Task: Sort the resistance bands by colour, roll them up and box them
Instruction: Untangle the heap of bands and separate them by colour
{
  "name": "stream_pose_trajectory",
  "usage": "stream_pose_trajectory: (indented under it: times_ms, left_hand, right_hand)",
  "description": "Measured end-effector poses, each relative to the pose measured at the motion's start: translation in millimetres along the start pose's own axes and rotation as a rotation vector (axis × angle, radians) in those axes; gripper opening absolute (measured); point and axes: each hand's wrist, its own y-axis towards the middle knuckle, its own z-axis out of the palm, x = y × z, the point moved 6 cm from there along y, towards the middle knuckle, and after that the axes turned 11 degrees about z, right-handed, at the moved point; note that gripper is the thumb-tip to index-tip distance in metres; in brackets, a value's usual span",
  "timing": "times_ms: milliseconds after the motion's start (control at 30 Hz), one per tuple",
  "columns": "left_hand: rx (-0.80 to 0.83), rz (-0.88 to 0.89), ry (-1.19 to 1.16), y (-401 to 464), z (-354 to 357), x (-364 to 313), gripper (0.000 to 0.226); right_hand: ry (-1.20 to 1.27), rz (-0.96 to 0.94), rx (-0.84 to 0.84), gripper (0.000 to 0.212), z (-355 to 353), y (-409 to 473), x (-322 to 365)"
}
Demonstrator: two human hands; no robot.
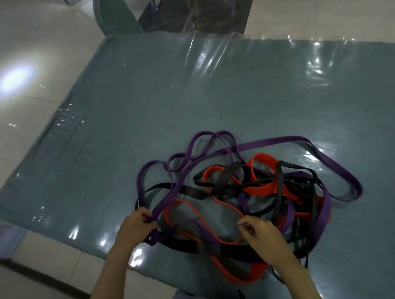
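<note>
Left hand [138,224]: fingers curled round a purple band [165,201] at the near left edge of the heap, gripping it; the band's end hangs out below the fist.
Right hand [259,234]: held over the near right part of the heap, fingers curled inward with thumb and fingertips close together; whether they pinch a strand cannot be told.
Heap of resistance bands [239,198]: one tangled pile on the near half of the table, purple, red and black loops crossing over one another, unsorted and unrolled.
Purple bands: several thin loops arching at the far left of the pile; one wide purple band [338,167] sweeps out to the far right and curls back.
Red bands [262,188]: wide loop near the pile's middle; thin red loop between the two hands; another red curve at the near table edge.
Black bands [222,181]: crossing the centre and lying along the near side under the forearms.
Table [148,104]: blue-grey top under a glossy clear plastic sheet.
Floor [24,58]: pale shiny tiles at left.
</note>
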Motion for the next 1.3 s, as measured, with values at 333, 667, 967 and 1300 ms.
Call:
stream_pose_trajectory:
  times_ms: [333, 667, 967, 1300]
  left_hand:
    - [0.046, 0.189, -0.405, -25.8, 33.4, -112.9, 0.029]
    - [0.168, 0.232, -0.859, -49.3, 47.6, -137.6, 0.025]
    - [0.245, 0.557, -0.498, -46.8, 54.5, -126.1, 0.06]
    - [-0.113, 0.675, -0.51, -23.3, -1.2, -108.8, 0.055]
  right_hand:
    - [0.436, -0.107, 0.137, 0.021, -0.3, -14.7, 53.7]
    - [1.006, -0.06, 0.338, 0.055, 9.8, -23.6, 66.4]
    - [0.843, -0.06, -0.073, 0.027, 14.7, -31.1, 84.2]
    - [0.639, 0.002, -0.105, 0.03, 41.8, -52.3, 111.3]
